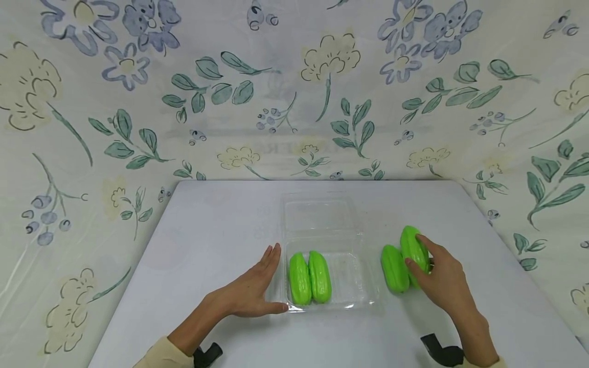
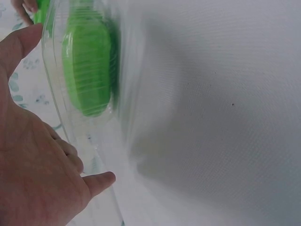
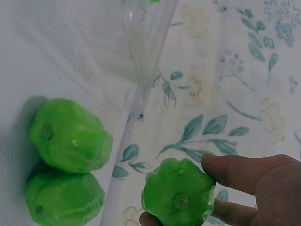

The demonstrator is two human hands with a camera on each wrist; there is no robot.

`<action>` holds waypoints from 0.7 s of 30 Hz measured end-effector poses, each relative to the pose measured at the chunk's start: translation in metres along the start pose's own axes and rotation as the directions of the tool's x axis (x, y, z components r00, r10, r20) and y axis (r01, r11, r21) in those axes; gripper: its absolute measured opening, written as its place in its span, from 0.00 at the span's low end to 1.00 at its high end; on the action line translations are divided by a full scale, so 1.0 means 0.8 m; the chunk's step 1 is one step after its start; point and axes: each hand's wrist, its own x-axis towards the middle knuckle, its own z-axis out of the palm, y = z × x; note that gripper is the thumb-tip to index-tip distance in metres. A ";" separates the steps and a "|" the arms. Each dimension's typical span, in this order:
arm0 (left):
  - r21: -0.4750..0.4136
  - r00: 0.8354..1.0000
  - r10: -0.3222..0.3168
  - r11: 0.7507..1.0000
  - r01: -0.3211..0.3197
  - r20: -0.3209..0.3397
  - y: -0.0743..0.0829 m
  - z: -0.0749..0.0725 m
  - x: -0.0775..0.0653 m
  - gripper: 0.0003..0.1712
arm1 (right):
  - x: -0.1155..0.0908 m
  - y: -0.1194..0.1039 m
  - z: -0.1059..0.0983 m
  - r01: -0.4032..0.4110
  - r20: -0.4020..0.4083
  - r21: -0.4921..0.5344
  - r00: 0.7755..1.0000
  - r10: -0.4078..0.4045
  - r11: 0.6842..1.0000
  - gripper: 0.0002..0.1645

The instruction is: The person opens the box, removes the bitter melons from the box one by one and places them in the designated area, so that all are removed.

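My right hand (image 1: 442, 278) grips a glossy, bright green ribbed gourd (image 3: 176, 193) between thumb and fingers, raised off the table. Below it, two similar gourds (image 3: 70, 136) lie side by side on the table in the right wrist view; in the head view one of them (image 1: 394, 268) shows plainly and the other is mostly hidden. A clear plastic clamshell box (image 1: 352, 276) stands mid-table with its lid (image 1: 317, 214) folded back. Two green gourds (image 1: 300, 278) lie in its left half. My left hand (image 1: 250, 289) has its fingers extended beside the box's left edge, thumb at the near left corner.
The white table (image 1: 207, 220) runs back to a wall of flower-printed cloth (image 1: 285, 128), which also covers both sides. Black straps (image 1: 442, 350) show near both wrists.
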 end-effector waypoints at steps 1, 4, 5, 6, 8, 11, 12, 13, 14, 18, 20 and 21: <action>0.001 1.000 0.000 1.000 0.000 0.000 0.000 0.000 0.000 0.69 | 0.000 0.003 -0.001 -0.004 -0.002 -0.008 1.000 0.004 1.000 0.36; -0.001 1.000 -0.001 1.000 0.001 0.002 0.000 0.000 0.000 0.69 | 0.002 0.012 -0.004 -0.020 -0.007 -0.031 1.000 0.020 0.999 0.36; 0.000 1.000 -0.001 1.000 0.001 0.003 0.000 0.000 0.001 0.69 | 0.003 0.015 -0.005 -0.028 -0.006 -0.038 1.000 0.028 0.999 0.36; 0.000 1.000 0.001 1.000 -0.001 0.002 0.000 0.000 0.001 0.69 | 0.004 0.017 -0.006 -0.037 -0.005 -0.040 0.999 0.037 0.999 0.36; -0.004 1.000 0.004 1.000 -0.004 0.000 0.000 0.000 0.001 0.69 | 0.005 0.022 -0.008 -0.052 -0.004 -0.045 0.999 0.052 0.998 0.36; -0.001 1.000 0.009 1.000 -0.009 -0.006 0.000 0.000 0.002 0.69 | 0.007 0.031 -0.010 -0.071 -0.007 -0.054 0.997 0.071 0.996 0.36; 0.000 1.000 0.012 1.000 -0.012 -0.009 -0.001 0.001 0.002 0.69 | 0.007 0.034 -0.011 -0.078 -0.008 -0.058 0.997 0.077 0.995 0.36; 0.002 1.000 0.014 1.000 -0.014 -0.010 -0.001 0.001 0.002 0.69 | 0.007 0.038 -0.012 -0.082 -0.012 -0.065 0.997 0.081 0.994 0.36; 0.002 1.000 0.015 1.000 -0.015 -0.011 -0.001 0.001 0.002 0.69 | 0.007 0.041 -0.012 -0.087 -0.015 -0.072 0.996 0.086 0.994 0.36; 0.001 1.000 0.017 1.000 -0.017 -0.011 -0.001 0.001 0.001 0.69 | 0.008 0.052 -0.012 -0.109 -0.013 -0.087 0.994 0.108 0.990 0.36; -0.002 1.000 0.016 1.000 -0.016 -0.009 -0.001 0.001 0.001 0.69 | 0.008 0.056 -0.012 -0.117 -0.009 -0.090 0.993 0.117 0.989 0.36; -0.002 1.000 0.018 1.000 -0.018 -0.009 -0.001 0.001 0.001 0.69 | 0.008 0.057 -0.012 -0.121 -0.005 -0.090 0.993 0.121 0.989 0.37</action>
